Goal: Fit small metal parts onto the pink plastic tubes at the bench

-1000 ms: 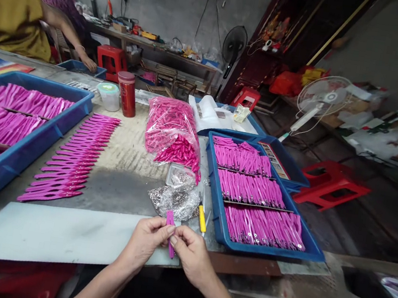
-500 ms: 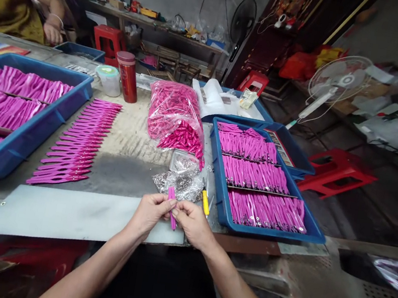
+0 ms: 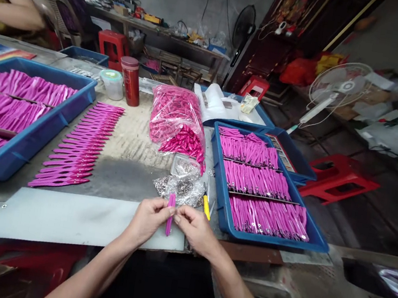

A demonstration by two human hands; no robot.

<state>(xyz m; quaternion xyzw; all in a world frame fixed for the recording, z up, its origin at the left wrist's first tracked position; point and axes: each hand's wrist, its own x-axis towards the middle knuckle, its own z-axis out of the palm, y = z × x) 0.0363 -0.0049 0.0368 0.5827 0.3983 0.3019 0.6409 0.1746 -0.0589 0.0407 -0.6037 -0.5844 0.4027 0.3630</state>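
My left hand point(image 3: 148, 219) pinches a slim pink plastic handle point(image 3: 168, 228), held upright above the front edge of the table. My right hand point(image 3: 195, 226) is closed in a pinch just right of the handle; whatever lies between its fingertips is too small to make out. Just beyond my hands is a clear plastic bag of small metal parts point(image 3: 184, 187). A yellow-handled tool point(image 3: 206, 207) rests to its right. Farther back, a clear bag point(image 3: 178, 115) bulges with glossy dark-pink pieces. On the left, pink handles with dark-pink ends point(image 3: 80, 145) lie in a row.
Blue trays full of pink parts stand at left point(image 3: 18, 168) and right point(image 3: 314, 244). A pale board point(image 3: 78, 218) lies along the table's front. Behind are a red bottle point(image 3: 130, 82) and a lidded tub point(image 3: 111, 86). Another person point(image 3: 18, 4) sits at far left.
The handle has turned from slanted to nearly upright, and my right fingertips have drawn slightly away from it. The person at far left has moved an arm. The view has shifted a little.
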